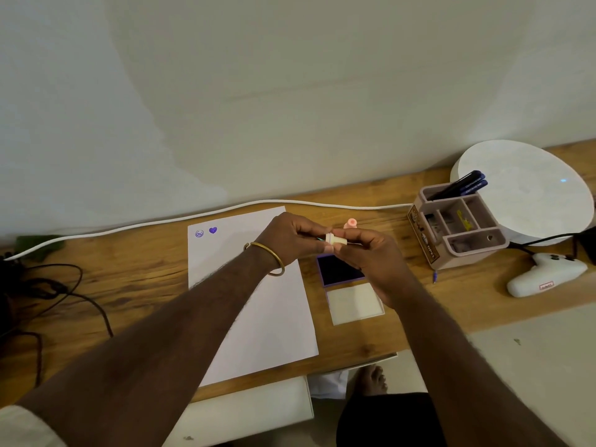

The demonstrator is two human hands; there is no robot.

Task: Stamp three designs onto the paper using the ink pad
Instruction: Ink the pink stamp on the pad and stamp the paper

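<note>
The stamp (pixel 336 241), probably capped, is pinched between my left hand (pixel 292 237) and right hand (pixel 371 256); I should ink it evenly on the ink pad (pixel 338 270).

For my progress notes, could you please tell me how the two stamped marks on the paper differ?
The left mark is an outlined round face; the right mark is a solid filled heart. The face looks paler, the heart darker. Both are purple, side by side near the paper's far left corner.

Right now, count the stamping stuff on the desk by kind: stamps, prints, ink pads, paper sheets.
Stamps: 2, cream one held by both hands, pink one standing behind
Prints: 2
Ink pad: 1
Paper: 1
Total: 6
</note>
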